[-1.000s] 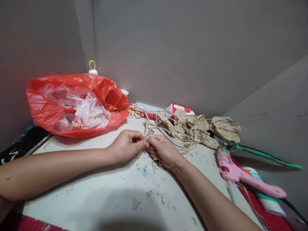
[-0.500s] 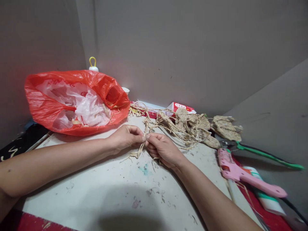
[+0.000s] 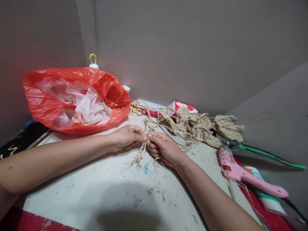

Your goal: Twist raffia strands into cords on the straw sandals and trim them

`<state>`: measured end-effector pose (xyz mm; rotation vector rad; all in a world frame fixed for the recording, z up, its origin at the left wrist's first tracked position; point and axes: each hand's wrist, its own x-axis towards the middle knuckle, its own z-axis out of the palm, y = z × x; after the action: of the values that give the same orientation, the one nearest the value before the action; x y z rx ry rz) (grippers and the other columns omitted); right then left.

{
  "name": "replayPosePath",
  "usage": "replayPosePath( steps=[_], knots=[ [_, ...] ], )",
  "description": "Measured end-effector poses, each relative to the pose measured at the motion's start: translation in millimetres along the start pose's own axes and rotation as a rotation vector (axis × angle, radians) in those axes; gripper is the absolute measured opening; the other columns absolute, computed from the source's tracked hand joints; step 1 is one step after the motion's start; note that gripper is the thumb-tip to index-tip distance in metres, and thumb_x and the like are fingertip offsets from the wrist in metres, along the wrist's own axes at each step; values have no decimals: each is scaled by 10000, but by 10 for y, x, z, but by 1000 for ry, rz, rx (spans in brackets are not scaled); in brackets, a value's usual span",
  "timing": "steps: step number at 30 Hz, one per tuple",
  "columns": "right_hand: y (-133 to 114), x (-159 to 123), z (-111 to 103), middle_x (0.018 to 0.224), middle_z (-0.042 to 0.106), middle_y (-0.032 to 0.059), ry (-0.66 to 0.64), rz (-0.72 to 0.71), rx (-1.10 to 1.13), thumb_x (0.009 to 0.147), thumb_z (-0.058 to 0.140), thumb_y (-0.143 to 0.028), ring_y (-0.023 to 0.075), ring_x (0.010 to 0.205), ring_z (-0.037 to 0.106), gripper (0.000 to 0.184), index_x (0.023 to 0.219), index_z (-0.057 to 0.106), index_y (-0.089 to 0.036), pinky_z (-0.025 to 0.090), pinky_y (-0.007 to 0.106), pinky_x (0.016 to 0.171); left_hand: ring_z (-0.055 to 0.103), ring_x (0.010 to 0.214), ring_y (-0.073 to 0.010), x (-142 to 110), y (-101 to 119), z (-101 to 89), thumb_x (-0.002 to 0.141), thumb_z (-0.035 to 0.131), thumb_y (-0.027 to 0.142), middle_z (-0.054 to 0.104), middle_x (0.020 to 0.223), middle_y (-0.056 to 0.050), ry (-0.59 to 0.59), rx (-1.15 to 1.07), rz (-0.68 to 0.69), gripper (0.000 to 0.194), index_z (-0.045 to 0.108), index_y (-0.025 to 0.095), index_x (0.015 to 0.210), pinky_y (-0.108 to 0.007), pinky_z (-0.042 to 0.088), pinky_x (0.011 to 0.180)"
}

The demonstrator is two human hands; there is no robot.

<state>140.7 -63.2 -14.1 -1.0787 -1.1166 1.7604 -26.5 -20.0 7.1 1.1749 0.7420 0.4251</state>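
Note:
Over the middle of the white tabletop (image 3: 101,189), my left hand (image 3: 130,138) and my right hand (image 3: 162,148) meet at the fingertips. Both pinch a pale straw cord (image 3: 146,123), braided or twisted above the fingers. Its loose strand ends (image 3: 141,153) hang below toward the table. Thumbs and forefingers hide the exact spot being gripped. Behind my right hand, thin cords run to a heap of coiled straw pieces (image 3: 192,123).
At left lies a red plastic bag (image 3: 48,110) with white plastic inside. On the right are green-handled pliers (image 3: 269,154), a pink glue gun (image 3: 250,176) and a white-green tube (image 3: 271,202). A red-white box (image 3: 184,106) stands by the grey wall.
The loose strand ends below my fingers have swung and now hang straighter and more spread. Both hands stay pinched together in nearly the same place. The view has shifted slightly.

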Motion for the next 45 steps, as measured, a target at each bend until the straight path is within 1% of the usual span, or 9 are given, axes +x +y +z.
replayPosePath(
  steps=[5, 9, 13, 20, 25, 29, 35, 39, 45],
  knots=[
    [-34, -28, 7, 493, 244, -105, -50, 16, 1, 801, 586, -372, 38, 402, 128, 290, 644, 425, -187, 80, 181, 368, 167, 366, -29, 13, 6, -19, 727, 634, 238, 296, 452, 103, -51, -57, -50, 186, 459, 187, 691, -205, 58, 369],
    [-31, -41, 33, 471, 287, -97, -10, -25, -133, 747, 651, -337, 43, 395, 188, 328, 604, 391, -196, 107, 189, 368, 151, 353, -24, 25, 12, -26, 699, 641, 214, 273, 448, 108, -27, -75, -125, 198, 446, 190, 679, -195, 46, 360],
    [-11, -44, 52, 456, 312, -92, 46, -56, -302, 759, 657, -406, 45, 396, 206, 367, 593, 409, -192, 124, 202, 377, 140, 348, -18, 50, -7, -47, 672, 642, 167, 260, 446, 113, -36, -94, -163, 213, 430, 190, 667, -180, 50, 358],
    [-48, -77, 100, 500, 329, -70, 102, -107, -454, 743, 642, -512, 58, 442, 226, 382, 634, 519, -168, 148, 217, 397, 118, 343, -20, 59, 11, -45, 728, 554, 124, 216, 444, 109, -23, -122, -189, 186, 403, 192, 643, -181, 43, 359],
    [-21, -79, 72, 509, 318, -65, 94, -117, -536, 788, 580, -525, 64, 447, 220, 388, 640, 505, -174, 158, 221, 401, 141, 343, -26, 52, 3, -30, 725, 552, 140, 238, 448, 98, -16, -60, -170, 187, 399, 195, 634, -191, 46, 355],
    [5, -70, 56, 526, 312, -57, 132, -146, -564, 803, 563, -510, 71, 465, 230, 391, 609, 460, -186, 174, 222, 413, 158, 343, -27, 45, -3, -32, 731, 556, 166, 259, 452, 95, -26, -39, -143, 169, 411, 195, 649, -185, 52, 353],
    [-9, -73, 103, 552, 333, -41, 145, -178, -609, 814, 537, -501, 83, 499, 260, 385, 615, 462, -180, 210, 225, 432, 183, 335, -31, 40, -20, -41, 744, 543, 181, 276, 449, 96, -53, -4, -113, 160, 405, 197, 663, -178, 78, 340],
    [-13, -80, 125, 546, 326, -48, 186, -186, -638, 842, 501, -443, 79, 492, 256, 360, 602, 438, -182, 213, 222, 438, 210, 339, -33, 27, -25, -33, 778, 519, 209, 309, 450, 84, -71, 61, -58, 201, 386, 191, 628, -181, 103, 332],
    [-10, -77, 88, 485, 322, -69, 204, -177, -605, 849, 491, -390, 71, 441, 263, 335, 589, 417, -192, 210, 221, 430, 235, 345, -25, 9, 53, -86, 786, 490, 171, 340, 477, 76, -165, 93, -82, 188, 404, 178, 619, -182, 116, 337]
  ],
)
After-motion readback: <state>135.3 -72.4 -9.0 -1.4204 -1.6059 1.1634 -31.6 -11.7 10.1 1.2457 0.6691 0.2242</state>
